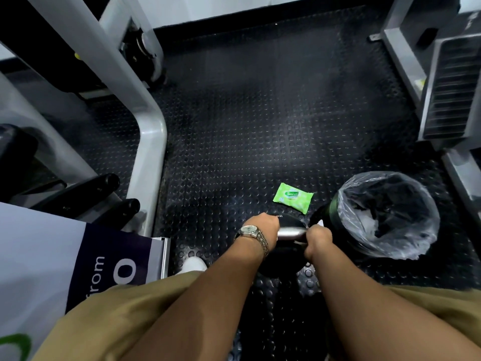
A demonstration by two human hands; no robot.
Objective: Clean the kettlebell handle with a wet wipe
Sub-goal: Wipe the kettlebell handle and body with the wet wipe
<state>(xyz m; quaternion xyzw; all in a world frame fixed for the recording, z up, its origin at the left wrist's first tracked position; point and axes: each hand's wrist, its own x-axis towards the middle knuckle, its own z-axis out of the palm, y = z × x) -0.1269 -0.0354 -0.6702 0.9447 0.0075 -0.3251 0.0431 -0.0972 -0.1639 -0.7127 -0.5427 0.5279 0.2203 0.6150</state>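
Note:
A black kettlebell (pixel 281 264) stands on the studded rubber floor between my knees, its silver handle (pixel 291 233) across the top. My left hand (pixel 263 227), with a metal watch on the wrist, grips the handle's left end. My right hand (pixel 318 239) is closed around the handle's right end, with a bit of white wet wipe (pixel 320 223) showing above the knuckles. A green pack of wet wipes (pixel 293 197) lies flat on the floor just beyond the kettlebell.
A black bin with a clear plastic liner (pixel 385 214) stands right of the kettlebell. Grey gym machine frames rise on the left (pixel 148 142) and right (pixel 442 87). A white and purple sign (pixel 78 267) sits at lower left, a white shoe (pixel 192 265) beside it.

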